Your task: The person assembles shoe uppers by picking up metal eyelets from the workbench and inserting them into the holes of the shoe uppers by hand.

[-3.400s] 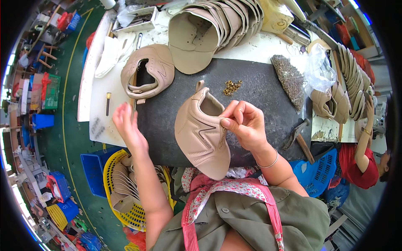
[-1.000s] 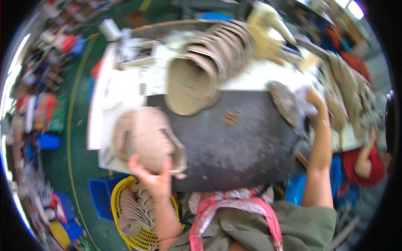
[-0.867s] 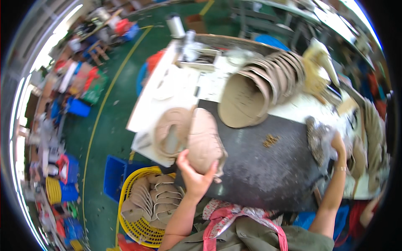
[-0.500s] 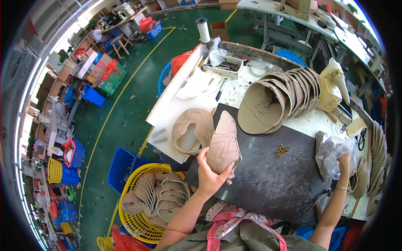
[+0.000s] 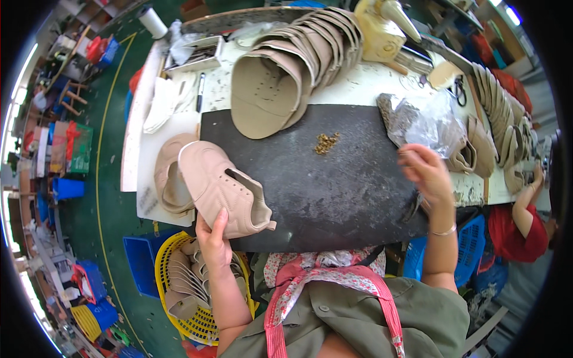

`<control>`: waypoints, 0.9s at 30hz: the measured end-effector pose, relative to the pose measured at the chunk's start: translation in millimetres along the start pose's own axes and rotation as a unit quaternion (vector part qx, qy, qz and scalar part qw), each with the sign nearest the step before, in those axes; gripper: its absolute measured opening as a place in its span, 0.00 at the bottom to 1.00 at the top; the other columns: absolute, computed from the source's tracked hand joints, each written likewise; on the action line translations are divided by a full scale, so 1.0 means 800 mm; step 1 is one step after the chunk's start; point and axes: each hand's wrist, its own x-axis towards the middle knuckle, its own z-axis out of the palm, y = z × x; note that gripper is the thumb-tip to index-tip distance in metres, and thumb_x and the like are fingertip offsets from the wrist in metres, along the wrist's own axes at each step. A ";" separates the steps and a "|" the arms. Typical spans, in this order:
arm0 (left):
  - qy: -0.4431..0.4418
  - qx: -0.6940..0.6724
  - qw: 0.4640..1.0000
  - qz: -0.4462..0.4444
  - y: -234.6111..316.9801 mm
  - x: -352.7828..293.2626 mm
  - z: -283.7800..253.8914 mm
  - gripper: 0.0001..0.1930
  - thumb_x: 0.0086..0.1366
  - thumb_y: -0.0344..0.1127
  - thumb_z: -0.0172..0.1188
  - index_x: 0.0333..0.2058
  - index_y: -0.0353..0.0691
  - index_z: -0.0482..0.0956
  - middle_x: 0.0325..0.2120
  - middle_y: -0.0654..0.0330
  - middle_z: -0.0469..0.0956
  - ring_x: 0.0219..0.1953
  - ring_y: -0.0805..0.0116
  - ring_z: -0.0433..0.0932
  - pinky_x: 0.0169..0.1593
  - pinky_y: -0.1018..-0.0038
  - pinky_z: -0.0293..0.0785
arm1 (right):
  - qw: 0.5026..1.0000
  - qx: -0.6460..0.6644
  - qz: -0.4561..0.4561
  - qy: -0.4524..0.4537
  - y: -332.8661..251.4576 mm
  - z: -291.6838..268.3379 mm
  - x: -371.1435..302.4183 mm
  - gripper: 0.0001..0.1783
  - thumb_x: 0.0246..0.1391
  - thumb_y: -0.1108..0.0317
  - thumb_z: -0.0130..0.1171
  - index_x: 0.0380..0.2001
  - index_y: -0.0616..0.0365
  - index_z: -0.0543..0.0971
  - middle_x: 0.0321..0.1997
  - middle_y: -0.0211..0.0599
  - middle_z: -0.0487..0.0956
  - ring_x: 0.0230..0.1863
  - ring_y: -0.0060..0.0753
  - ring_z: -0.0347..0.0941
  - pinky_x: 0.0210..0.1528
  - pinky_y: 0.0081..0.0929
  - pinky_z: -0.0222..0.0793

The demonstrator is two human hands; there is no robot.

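Shoe (image 5: 210, 179): beige, held tilted over the left part of the black mat (image 5: 352, 203), toe toward the upper left, heel tab at the lower right.
Left hand (image 5: 216, 246): was clamped on the shoe, thumb laid along its side.
Right hand (image 5: 428, 173): hung near the clear bag (image 5: 439, 131), fingers bent; blur left it impossible to tell whether they pinched anything.
Second shoe (image 5: 170, 149): lay on the bench (image 5: 364, 80), partly behind the first.
Brass rings (image 5: 326, 143): sat heaped on the mat.

Right grip (image 5: 428, 174) blurred; brass bits (image 5: 326, 144) too small to tell.
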 end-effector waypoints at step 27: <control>-0.154 0.022 0.988 -0.001 -0.043 -0.045 0.045 0.17 0.56 0.24 0.55 0.46 0.30 0.68 0.41 0.57 0.72 0.43 0.73 0.71 0.48 0.75 0.66 | 0.766 -0.479 -0.422 0.073 0.103 0.117 0.053 0.07 0.40 0.76 0.58 0.27 0.59 0.73 0.33 0.36 0.71 0.29 0.38 0.65 0.34 0.31 0.64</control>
